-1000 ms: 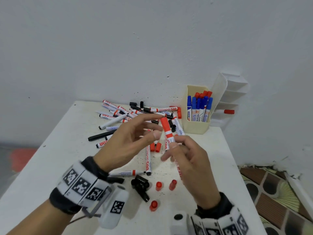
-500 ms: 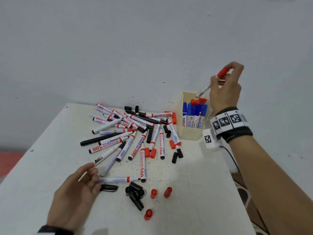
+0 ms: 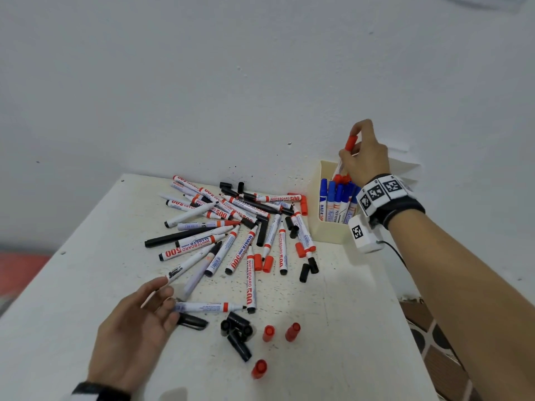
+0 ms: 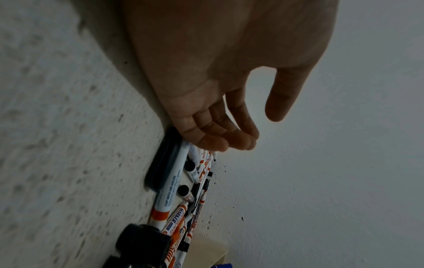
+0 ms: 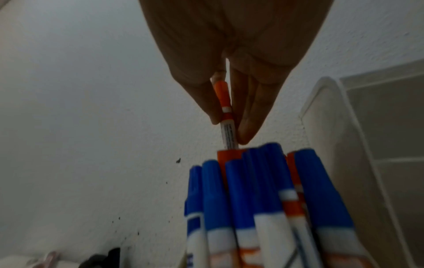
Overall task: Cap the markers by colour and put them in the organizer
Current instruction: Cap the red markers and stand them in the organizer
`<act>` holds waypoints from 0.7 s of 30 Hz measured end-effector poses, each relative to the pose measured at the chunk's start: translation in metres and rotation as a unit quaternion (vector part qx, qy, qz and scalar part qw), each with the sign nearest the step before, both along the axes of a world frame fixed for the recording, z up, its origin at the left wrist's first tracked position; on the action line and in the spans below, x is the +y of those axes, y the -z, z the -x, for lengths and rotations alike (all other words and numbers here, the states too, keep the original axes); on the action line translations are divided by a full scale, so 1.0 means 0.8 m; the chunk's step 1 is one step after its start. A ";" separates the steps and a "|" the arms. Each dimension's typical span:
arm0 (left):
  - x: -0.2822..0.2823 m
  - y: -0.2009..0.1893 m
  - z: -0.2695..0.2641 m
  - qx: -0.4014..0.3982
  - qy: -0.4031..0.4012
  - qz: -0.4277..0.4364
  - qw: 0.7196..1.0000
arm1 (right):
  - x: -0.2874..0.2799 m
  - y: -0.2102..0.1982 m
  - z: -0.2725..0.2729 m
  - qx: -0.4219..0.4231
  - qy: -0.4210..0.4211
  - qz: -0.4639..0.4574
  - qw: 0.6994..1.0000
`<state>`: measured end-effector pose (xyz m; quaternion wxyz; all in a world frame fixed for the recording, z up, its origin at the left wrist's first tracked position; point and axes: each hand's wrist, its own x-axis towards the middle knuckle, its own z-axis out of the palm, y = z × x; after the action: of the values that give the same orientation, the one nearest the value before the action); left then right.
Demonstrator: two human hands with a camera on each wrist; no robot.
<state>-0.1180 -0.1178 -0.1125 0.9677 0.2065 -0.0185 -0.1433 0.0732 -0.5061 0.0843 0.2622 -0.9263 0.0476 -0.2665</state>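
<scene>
Left hand (image 3: pixel 136 325): fingers relaxed and spread, holding nothing, tips beside an uncapped red marker (image 3: pixel 208 307) on the table (image 3: pixel 341 328).
Loose caps: red caps (image 3: pixel 269 333) and black caps (image 3: pixel 236 328) lie nearby.
Marker pile (image 3: pixel 231 227): uncapped red and black markers, mid-table.
Right hand (image 3: pixel 366 156): fingers pinch a red-capped marker (image 3: pixel 346 154), its lower end among the blue markers (image 3: pixel 337 201) in the cream organizer (image 3: pixel 328 233) by the wall.

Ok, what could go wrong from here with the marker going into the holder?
The right hand pinches the red marker near its cap, and the holder is already packed with blue markers, so it may snag on their caps. The left hand hovers open by the pile and could nudge loose red caps.
</scene>
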 end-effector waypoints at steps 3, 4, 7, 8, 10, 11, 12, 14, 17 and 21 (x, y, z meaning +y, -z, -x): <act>-0.003 -0.001 0.001 0.001 0.031 0.020 0.999 | -0.001 0.021 -0.003 0.058 -0.008 0.011 0.998; -0.003 -0.001 0.001 0.004 0.031 0.019 0.999 | -0.001 0.029 -0.003 0.071 -0.009 0.010 0.997; -0.001 -0.002 0.000 0.010 0.030 -0.004 1.000 | -0.001 0.044 -0.002 0.085 0.006 0.019 0.996; 0.001 0.000 -0.003 0.010 0.017 -0.009 1.000 | -0.001 0.045 -0.003 0.089 0.007 0.025 0.996; 0.008 0.008 -0.005 0.026 0.000 -0.013 1.000 | 0.001 0.044 -0.001 0.106 0.003 0.037 0.994; 0.010 0.012 -0.004 0.049 -0.012 -0.021 0.999 | 0.002 0.043 0.001 0.111 0.002 0.044 0.993; 0.009 0.012 -0.001 0.081 -0.021 -0.036 0.996 | 0.004 0.041 0.003 0.108 0.003 0.057 0.993; 0.004 0.007 -0.005 0.084 -0.026 -0.032 0.996 | 0.013 0.038 0.010 0.071 0.013 0.098 0.993; -0.003 0.002 -0.004 0.043 -0.055 -0.032 0.997 | 0.040 0.035 0.032 -0.010 0.002 0.143 0.990; 0.008 0.007 -0.005 0.093 -0.032 0.014 0.995 | 0.082 0.053 0.055 0.063 -0.136 0.154 0.977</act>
<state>-0.1142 -0.1117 -0.1181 0.9722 0.1794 0.0760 -0.1301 0.0294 -0.4405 0.0417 0.1461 -0.9684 -0.1038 -0.1736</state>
